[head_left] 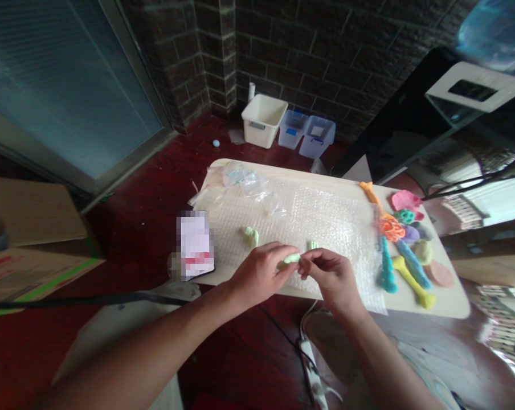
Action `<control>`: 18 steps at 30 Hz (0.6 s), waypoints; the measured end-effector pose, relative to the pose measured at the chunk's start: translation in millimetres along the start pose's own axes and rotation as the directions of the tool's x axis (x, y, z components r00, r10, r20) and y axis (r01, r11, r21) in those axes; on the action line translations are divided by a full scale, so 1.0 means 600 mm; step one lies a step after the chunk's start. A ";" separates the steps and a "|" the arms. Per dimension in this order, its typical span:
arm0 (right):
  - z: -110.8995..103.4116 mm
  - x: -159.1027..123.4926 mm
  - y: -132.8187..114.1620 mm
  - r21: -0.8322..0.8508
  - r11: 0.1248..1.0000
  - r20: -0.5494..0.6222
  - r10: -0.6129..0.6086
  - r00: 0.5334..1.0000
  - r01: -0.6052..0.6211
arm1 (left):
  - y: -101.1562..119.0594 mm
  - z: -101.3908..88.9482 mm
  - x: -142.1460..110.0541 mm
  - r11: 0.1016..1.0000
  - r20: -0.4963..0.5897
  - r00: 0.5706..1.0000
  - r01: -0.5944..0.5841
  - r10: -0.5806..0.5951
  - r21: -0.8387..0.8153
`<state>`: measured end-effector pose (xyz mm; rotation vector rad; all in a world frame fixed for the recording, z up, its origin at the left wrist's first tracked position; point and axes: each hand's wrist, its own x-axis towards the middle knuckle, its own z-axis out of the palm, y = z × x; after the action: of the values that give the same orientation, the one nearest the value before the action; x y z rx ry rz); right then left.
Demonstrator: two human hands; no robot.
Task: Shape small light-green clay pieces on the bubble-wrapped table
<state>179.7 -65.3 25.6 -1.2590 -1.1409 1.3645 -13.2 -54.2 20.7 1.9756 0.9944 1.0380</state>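
My left hand (260,273) and my right hand (328,273) meet over the near edge of a small pale table (449,302). Both pinch a small piece of light green clay (291,258) between their fingertips. Two more green clay bits lie on the bubble wrap sheet (309,216): one piece (252,234) to the left, a smaller one (312,245) just behind my right fingers.
Coloured clay tools and moulds (405,250) lie along the table's right side. A phone (195,245) rests at the left corner, clear plastic bags (240,179) behind it. White and clear bins (264,119) stand by the brick wall. A cardboard box (31,228) sits left.
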 end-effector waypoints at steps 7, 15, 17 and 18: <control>-0.001 -0.010 -0.010 -0.186 0.972 0.043 -0.138 0.989 0.144 | 0.004 -0.002 0.006 0.993 0.040 0.992 0.116 -0.116 0.004; -0.019 -0.011 -0.023 -0.526 0.767 0.197 -0.309 0.930 0.366 | -0.001 -0.002 0.007 0.991 0.067 0.989 0.135 -0.134 -0.008; -0.018 -0.014 -0.025 -0.570 0.729 0.208 -0.319 0.924 0.380 | -0.001 -0.001 0.006 0.990 0.078 0.987 0.141 -0.140 0.001; -0.017 -0.015 -0.024 -0.582 0.722 0.204 -0.317 0.926 0.375 | -0.001 -0.001 0.005 0.990 0.088 0.986 0.144 -0.143 0.004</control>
<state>191.0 -71.9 40.4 -1.3301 -1.8831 0.7807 -12.8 -51.0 21.6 1.9003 1.0695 0.8658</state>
